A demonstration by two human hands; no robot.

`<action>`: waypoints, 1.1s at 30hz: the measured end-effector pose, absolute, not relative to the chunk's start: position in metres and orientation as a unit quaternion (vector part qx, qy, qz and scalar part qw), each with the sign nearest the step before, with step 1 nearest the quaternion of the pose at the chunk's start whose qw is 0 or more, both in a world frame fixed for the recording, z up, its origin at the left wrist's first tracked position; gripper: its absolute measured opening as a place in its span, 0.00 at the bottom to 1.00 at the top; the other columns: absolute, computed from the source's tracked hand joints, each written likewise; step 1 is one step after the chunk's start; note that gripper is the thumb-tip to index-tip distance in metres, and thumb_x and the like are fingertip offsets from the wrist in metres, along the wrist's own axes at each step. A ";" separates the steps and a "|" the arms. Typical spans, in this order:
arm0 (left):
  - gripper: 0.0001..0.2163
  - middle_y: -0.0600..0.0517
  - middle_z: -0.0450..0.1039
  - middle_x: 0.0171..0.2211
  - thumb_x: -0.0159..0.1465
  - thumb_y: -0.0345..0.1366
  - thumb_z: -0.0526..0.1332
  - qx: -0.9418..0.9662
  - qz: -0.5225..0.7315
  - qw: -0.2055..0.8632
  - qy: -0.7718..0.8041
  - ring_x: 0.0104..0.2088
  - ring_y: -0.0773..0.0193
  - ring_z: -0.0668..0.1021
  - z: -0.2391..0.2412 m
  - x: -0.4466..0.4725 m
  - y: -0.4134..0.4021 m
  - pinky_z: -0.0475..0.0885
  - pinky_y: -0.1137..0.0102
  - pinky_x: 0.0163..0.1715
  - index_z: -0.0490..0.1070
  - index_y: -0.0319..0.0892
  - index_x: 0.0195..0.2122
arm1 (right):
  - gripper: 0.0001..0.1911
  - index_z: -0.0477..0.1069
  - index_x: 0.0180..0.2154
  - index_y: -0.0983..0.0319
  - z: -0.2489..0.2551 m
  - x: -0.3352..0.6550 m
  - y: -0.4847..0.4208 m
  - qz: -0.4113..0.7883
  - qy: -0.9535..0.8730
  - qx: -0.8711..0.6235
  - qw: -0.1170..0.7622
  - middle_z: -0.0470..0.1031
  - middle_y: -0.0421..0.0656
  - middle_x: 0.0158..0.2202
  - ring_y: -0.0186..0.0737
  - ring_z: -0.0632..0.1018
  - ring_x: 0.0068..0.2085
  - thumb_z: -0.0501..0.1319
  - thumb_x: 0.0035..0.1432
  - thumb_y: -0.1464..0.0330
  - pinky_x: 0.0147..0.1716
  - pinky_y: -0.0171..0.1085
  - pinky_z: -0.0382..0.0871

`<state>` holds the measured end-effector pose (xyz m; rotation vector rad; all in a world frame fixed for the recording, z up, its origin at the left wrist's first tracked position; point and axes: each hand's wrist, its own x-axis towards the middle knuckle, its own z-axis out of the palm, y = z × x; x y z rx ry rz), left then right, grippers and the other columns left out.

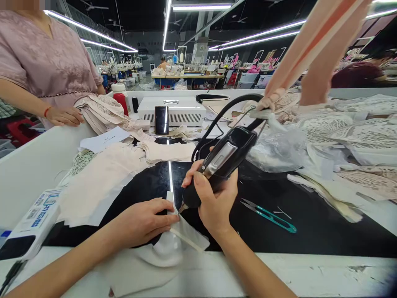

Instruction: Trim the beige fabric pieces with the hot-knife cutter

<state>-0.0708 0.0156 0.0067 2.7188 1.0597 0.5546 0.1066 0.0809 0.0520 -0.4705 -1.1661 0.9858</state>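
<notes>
My right hand is wrapped around a black corded handheld tool with a metal lever plate on its side. The tool leans down to the left, and its thin pointed tip meets a pale fabric piece. My left hand lies with fingers stretched out, pressing the fabric down beside the tip. A narrow cream strip runs along the fabric near my left fingertips. The fabric drapes over the front edge of the black work surface. Teal thread snips lie to the right of my right hand.
Stacked pale fabric pieces lie left, near a white box. A phone leans against a white machine. Lace pieces and a plastic bag lie right. A person stands at left, one hand near fabric.
</notes>
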 end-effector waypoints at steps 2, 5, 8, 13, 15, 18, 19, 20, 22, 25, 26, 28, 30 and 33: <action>0.14 0.43 0.73 0.54 0.77 0.36 0.51 0.911 0.182 0.094 0.358 0.50 0.57 0.79 0.006 -0.071 0.016 0.77 0.68 0.50 0.72 0.43 0.58 | 0.13 0.65 0.41 0.56 0.051 0.106 0.081 0.440 -0.530 -0.217 0.692 0.76 0.32 0.30 0.31 0.76 0.24 0.67 0.59 0.69 0.25 0.33 0.76; 0.15 0.42 0.73 0.54 0.77 0.36 0.51 0.911 0.183 0.096 0.358 0.51 0.56 0.79 0.005 -0.070 0.016 0.77 0.66 0.50 0.72 0.42 0.59 | 0.12 0.65 0.41 0.56 0.051 0.105 0.082 0.440 -0.532 -0.217 0.691 0.76 0.32 0.30 0.31 0.76 0.24 0.68 0.59 0.69 0.25 0.33 0.75; 0.15 0.42 0.73 0.54 0.77 0.35 0.51 0.909 0.188 0.101 0.357 0.51 0.55 0.79 0.004 -0.070 0.016 0.77 0.66 0.50 0.72 0.42 0.59 | 0.14 0.65 0.41 0.55 0.052 0.104 0.084 0.442 -0.520 -0.203 0.702 0.76 0.32 0.30 0.31 0.76 0.24 0.68 0.58 0.69 0.25 0.33 0.75; 0.14 0.42 0.73 0.54 0.77 0.35 0.51 0.907 0.188 0.109 0.360 0.52 0.55 0.79 0.006 -0.070 0.015 0.77 0.66 0.51 0.72 0.42 0.58 | 0.14 0.64 0.41 0.55 0.051 0.099 0.088 0.448 -0.523 -0.199 0.698 0.75 0.32 0.30 0.31 0.75 0.23 0.68 0.58 0.70 0.24 0.33 0.75; 0.14 0.42 0.73 0.54 0.77 0.34 0.51 0.906 0.187 0.112 0.362 0.52 0.56 0.79 0.007 -0.070 0.015 0.77 0.67 0.52 0.72 0.42 0.59 | 0.13 0.64 0.40 0.55 0.051 0.097 0.088 0.447 -0.529 -0.213 0.689 0.74 0.32 0.30 0.31 0.75 0.23 0.67 0.59 0.69 0.24 0.34 0.75; 0.15 0.43 0.73 0.55 0.77 0.34 0.51 0.906 0.186 0.114 0.363 0.54 0.57 0.78 0.007 -0.070 0.014 0.75 0.68 0.54 0.71 0.43 0.59 | 0.14 0.62 0.41 0.55 0.053 0.096 0.087 0.447 -0.539 -0.221 0.679 0.73 0.32 0.30 0.32 0.75 0.23 0.67 0.59 0.68 0.25 0.35 0.75; 0.15 0.43 0.73 0.55 0.77 0.34 0.51 0.905 0.186 0.114 0.365 0.54 0.58 0.78 0.007 -0.071 0.013 0.75 0.68 0.55 0.71 0.44 0.59 | 0.15 0.62 0.41 0.55 0.054 0.097 0.087 0.446 -0.542 -0.220 0.678 0.73 0.32 0.30 0.32 0.74 0.24 0.68 0.58 0.67 0.25 0.35 0.74; 0.15 0.43 0.73 0.56 0.78 0.34 0.51 0.905 0.186 0.112 0.367 0.54 0.58 0.78 0.007 -0.072 0.013 0.75 0.68 0.55 0.71 0.44 0.60 | 0.16 0.62 0.42 0.55 0.056 0.098 0.087 0.442 -0.545 -0.221 0.677 0.72 0.32 0.30 0.32 0.74 0.24 0.68 0.58 0.67 0.26 0.35 0.74; 0.14 0.44 0.73 0.57 0.78 0.35 0.50 0.904 0.187 0.105 0.370 0.54 0.59 0.78 0.007 -0.074 0.013 0.76 0.69 0.55 0.71 0.44 0.59 | 0.17 0.62 0.42 0.55 0.058 0.105 0.088 0.428 -0.552 -0.229 0.678 0.71 0.32 0.31 0.32 0.73 0.26 0.69 0.57 0.66 0.28 0.36 0.74; 0.13 0.46 0.75 0.54 0.78 0.35 0.49 0.900 0.190 0.088 0.381 0.53 0.61 0.78 0.008 -0.076 0.012 0.76 0.68 0.55 0.73 0.44 0.55 | 0.20 0.62 0.45 0.55 0.061 0.121 0.092 0.401 -0.567 -0.255 0.673 0.71 0.34 0.33 0.34 0.74 0.29 0.70 0.56 0.64 0.32 0.38 0.73; 0.13 0.47 0.75 0.52 0.78 0.34 0.49 0.898 0.192 0.079 0.388 0.52 0.60 0.78 0.009 -0.075 0.012 0.76 0.67 0.56 0.73 0.43 0.53 | 0.21 0.63 0.46 0.55 0.062 0.127 0.093 0.393 -0.572 -0.266 0.669 0.72 0.34 0.34 0.35 0.74 0.31 0.71 0.56 0.64 0.33 0.38 0.74; 0.13 0.47 0.76 0.49 0.78 0.34 0.49 0.890 0.197 0.057 0.407 0.50 0.60 0.79 0.012 -0.072 0.011 0.76 0.65 0.54 0.74 0.42 0.50 | 0.23 0.63 0.47 0.54 0.063 0.139 0.096 0.381 -0.577 -0.287 0.662 0.72 0.36 0.36 0.37 0.75 0.33 0.72 0.54 0.63 0.35 0.40 0.74; 0.13 0.46 0.76 0.47 0.78 0.34 0.49 0.884 0.205 0.039 0.418 0.47 0.60 0.80 0.014 -0.064 0.011 0.77 0.65 0.51 0.74 0.41 0.48 | 0.25 0.63 0.48 0.54 0.064 0.150 0.098 0.373 -0.580 -0.300 0.659 0.73 0.37 0.37 0.39 0.76 0.35 0.73 0.54 0.62 0.37 0.41 0.75; 0.11 0.46 0.76 0.47 0.78 0.34 0.50 0.883 0.215 0.034 0.417 0.46 0.60 0.80 0.013 -0.048 0.012 0.78 0.65 0.48 0.73 0.42 0.49 | 0.28 0.63 0.53 0.53 0.064 0.163 0.099 0.364 -0.599 -0.303 0.645 0.74 0.39 0.39 0.41 0.77 0.37 0.72 0.55 0.60 0.41 0.43 0.76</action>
